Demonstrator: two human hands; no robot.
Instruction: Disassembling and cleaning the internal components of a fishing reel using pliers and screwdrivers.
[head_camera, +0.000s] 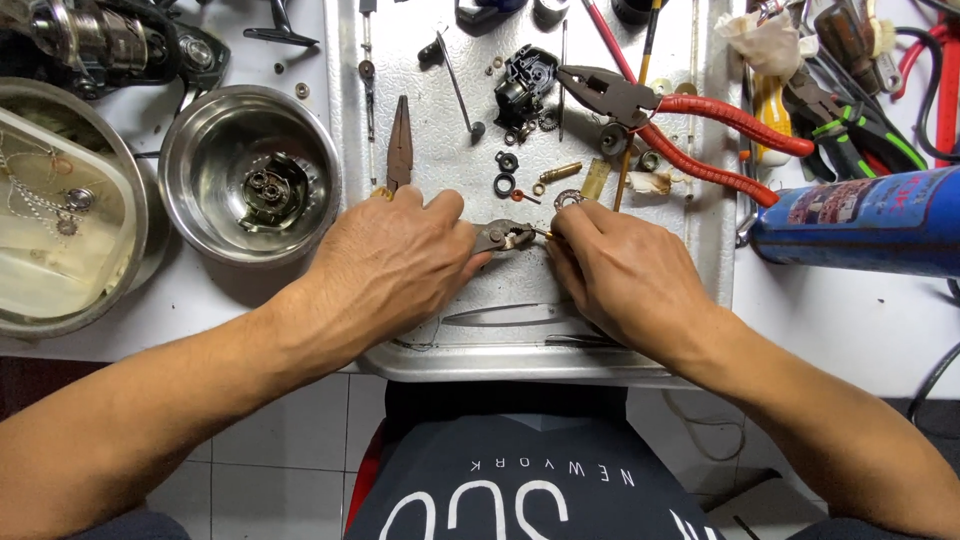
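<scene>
Blue labelled spray can (860, 222), right.

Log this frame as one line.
left hand: grips small brown pliers | right hand: pinches tiny brass part at plier tip | surface: dimpled metal tray | nearby: red-handled pliers

**Tight Quarters on the Tray**

Open metal shows on the tray (690, 250) only right of the right hand (625, 275) and along its near edge, where flat tweezers (505, 316) lie. Ahead, small washers (505, 172) and red-handled pliers (690, 125) crowd the way. A steel bowl (250, 170) blocks the left, a blue can (860, 222) the right.
</scene>
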